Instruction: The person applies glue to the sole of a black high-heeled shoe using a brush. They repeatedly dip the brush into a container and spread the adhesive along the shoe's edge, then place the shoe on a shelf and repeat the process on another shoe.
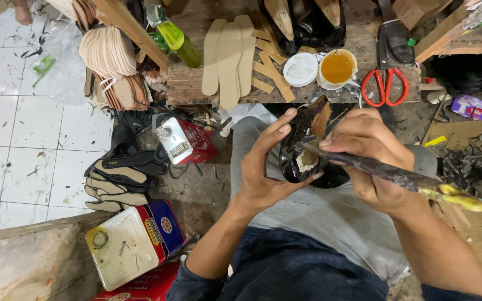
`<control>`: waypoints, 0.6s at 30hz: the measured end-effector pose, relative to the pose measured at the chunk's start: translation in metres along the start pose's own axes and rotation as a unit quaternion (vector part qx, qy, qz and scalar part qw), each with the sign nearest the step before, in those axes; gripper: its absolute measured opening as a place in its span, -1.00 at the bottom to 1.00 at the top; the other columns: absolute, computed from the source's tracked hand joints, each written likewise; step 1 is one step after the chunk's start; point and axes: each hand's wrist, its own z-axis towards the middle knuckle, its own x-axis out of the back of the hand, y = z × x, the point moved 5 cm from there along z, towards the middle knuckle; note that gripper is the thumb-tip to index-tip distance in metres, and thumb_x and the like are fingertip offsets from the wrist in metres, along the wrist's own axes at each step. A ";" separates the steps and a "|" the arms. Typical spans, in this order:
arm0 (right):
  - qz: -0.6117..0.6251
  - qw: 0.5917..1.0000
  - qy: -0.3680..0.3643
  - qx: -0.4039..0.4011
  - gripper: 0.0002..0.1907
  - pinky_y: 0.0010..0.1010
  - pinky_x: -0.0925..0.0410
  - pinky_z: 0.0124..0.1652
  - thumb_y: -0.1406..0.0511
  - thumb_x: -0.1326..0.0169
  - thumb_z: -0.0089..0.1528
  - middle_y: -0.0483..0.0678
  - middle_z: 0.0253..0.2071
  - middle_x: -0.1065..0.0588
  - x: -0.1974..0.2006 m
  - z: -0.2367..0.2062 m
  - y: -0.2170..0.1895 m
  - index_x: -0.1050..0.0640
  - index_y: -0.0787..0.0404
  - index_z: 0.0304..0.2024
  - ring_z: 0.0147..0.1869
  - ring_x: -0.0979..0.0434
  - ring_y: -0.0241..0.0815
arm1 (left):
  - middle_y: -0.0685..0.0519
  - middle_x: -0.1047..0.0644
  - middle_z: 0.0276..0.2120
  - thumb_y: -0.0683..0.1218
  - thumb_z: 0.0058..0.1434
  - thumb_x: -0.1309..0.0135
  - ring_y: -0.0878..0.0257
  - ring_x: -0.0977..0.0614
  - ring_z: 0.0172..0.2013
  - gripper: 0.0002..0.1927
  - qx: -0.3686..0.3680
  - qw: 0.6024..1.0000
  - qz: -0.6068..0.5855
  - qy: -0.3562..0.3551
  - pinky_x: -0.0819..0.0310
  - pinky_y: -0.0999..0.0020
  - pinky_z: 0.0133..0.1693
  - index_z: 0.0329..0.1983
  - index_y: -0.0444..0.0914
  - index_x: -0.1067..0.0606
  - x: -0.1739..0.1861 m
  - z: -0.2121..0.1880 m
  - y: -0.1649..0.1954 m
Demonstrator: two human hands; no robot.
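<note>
I have the glossy black shoe upper (pixel 302 159) over my lap, just below the edge of the wooden workbench (pixel 196 83), cradled in my left hand (pixel 263 167), whose fingers are spread wide, fingertips resting along the upper's left side and the thumb curling under its lower edge. My right hand (pixel 369 153) is wrapped around a glue-crusted brush (pixel 397 177), fingers pressed together on the handle, its dark working end lying against the pale lining inside the shoe and the yellow tail sticking out past my wrist. The main risk I see is smearing: the brush looks heavily loaded with old adhesive, and a slip across the opening would mark the shiny outer face, which I judge hard to clean. My left grip is loose and open, so a firm push from the brush could roll the upper out of the palm onto my grey trousers (pixel 319 217). The open cup of amber glue (pixel 337 68) stands close to the bench edge beside its white lid (pixel 300 69) and the red-handled scissors (pixel 385 86); a careless reach back for more glue could tip it. Strips and insoles (pixel 229 56) lie near enough to catch a spill.
</note>
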 end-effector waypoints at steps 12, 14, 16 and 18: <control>0.025 1.000 0.001 0.006 -0.85 -0.11 -0.38 0.08 0.52 -0.08 0.26 0.08 -0.16 -0.48 -0.002 -0.004 0.002 -0.54 0.35 -0.12 -0.10 -0.54 -0.03 | -0.20 -0.37 0.35 -0.13 0.05 -0.54 -0.04 -0.46 0.38 -0.07 0.007 1.000 0.005 0.005 -0.44 0.16 0.38 0.39 -0.17 -0.23 0.000 0.000 0.001; 0.034 0.999 0.003 0.012 -0.84 -0.07 -0.39 0.12 0.51 -0.08 0.24 0.07 -0.17 -0.48 -0.003 -0.004 0.002 -0.54 0.34 -0.12 -0.10 -0.54 -0.04 | -0.21 -0.38 0.37 -0.13 0.04 -0.54 -0.05 -0.46 0.37 -0.07 0.006 1.000 0.003 0.004 -0.44 0.16 0.37 0.39 -0.17 -0.22 0.000 -0.001 0.001; 0.038 0.999 0.003 0.019 -0.83 -0.06 -0.39 0.14 0.53 -0.06 0.25 0.06 -0.16 -0.49 -0.002 -0.005 0.002 -0.54 0.33 -0.11 -0.10 -0.55 -0.05 | -0.21 -0.37 0.37 -0.14 0.04 -0.54 -0.05 -0.47 0.37 -0.06 0.009 1.000 -0.001 0.000 -0.45 0.17 0.36 0.39 -0.18 -0.22 0.000 -0.001 0.001; 0.038 0.999 -0.001 0.026 -0.81 -0.09 -0.40 0.13 0.57 -0.03 0.27 0.05 -0.14 -0.50 -0.001 -0.005 0.002 -0.55 0.32 -0.09 -0.08 -0.57 -0.08 | -0.21 -0.37 0.34 -0.15 0.04 -0.54 -0.04 -0.47 0.37 -0.06 0.016 1.000 -0.007 -0.004 -0.46 0.18 0.36 0.40 -0.18 -0.22 -0.001 -0.002 0.000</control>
